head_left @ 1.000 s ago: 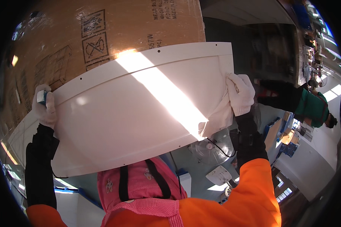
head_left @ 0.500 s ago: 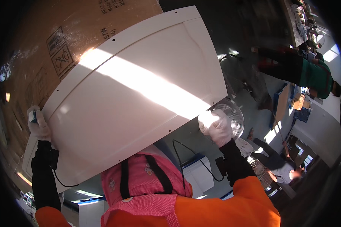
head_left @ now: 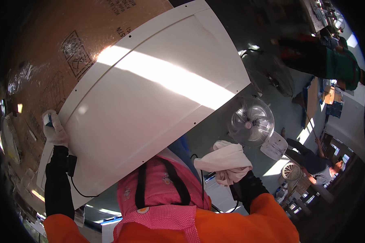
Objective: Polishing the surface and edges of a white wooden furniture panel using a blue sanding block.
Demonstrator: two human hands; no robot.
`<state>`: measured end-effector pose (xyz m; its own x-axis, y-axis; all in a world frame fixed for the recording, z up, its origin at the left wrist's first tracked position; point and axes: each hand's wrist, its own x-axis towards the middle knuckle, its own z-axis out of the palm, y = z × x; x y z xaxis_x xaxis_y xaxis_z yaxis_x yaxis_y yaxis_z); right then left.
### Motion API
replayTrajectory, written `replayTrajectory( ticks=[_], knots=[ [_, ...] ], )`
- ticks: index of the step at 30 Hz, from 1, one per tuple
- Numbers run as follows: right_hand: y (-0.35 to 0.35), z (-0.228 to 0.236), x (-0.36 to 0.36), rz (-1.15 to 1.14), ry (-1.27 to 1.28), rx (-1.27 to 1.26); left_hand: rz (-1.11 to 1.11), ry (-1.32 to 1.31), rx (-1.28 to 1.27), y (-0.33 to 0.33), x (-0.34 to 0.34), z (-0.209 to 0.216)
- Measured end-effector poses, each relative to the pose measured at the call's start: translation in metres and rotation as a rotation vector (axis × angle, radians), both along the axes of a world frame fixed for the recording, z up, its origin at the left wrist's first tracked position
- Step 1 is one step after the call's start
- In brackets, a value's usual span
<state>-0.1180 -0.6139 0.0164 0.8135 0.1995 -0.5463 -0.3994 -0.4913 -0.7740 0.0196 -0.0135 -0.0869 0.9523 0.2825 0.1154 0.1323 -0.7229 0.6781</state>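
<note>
A large white panel (head_left: 150,105) with a curved rim and small holes lies slanted before me, a bright band of sunlight across it. My left hand (head_left: 57,131), in a white glove, is closed at the panel's left edge. A small blue-and-white thing (head_left: 48,120) shows in its fingers; I cannot make out its kind. On the right, apart from the panel's near edge, my right hand holds a bunched white cloth (head_left: 225,160). The cloth covers most of that hand, so its fingers are hidden.
Under the panel's far side is a cardboard box (head_left: 40,52) in shiny wrap. A round fan (head_left: 251,123) stands on the floor to the right. A black cable (head_left: 201,182) hangs near my right arm. Two people (head_left: 342,73) (head_left: 312,162) are farther off on the right.
My right hand has come away from the panel's near edge and moved toward me with the white cloth. My left hand stays at the panel's left edge. The view has shifted slightly.
</note>
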Motion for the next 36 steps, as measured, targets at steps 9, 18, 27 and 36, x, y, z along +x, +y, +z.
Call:
replayTrajectory(
  ticks=[9,18,27,36],
  knots=[
    [0.106,0.028,0.083,-0.624,0.676,1.094,0.032,-0.068,-0.366,-0.032,0.004,0.028],
    [0.204,-0.029,0.304,-0.44,0.264,1.065,0.186,0.087,-0.815,-0.042,-0.1,0.118],
    [0.371,0.006,0.173,-0.023,0.388,0.753,0.476,0.133,-0.976,-0.062,-0.228,0.126],
    [0.304,0.014,0.044,0.368,0.612,0.25,0.194,0.077,-0.96,-0.051,-0.284,0.118]
  ],
)
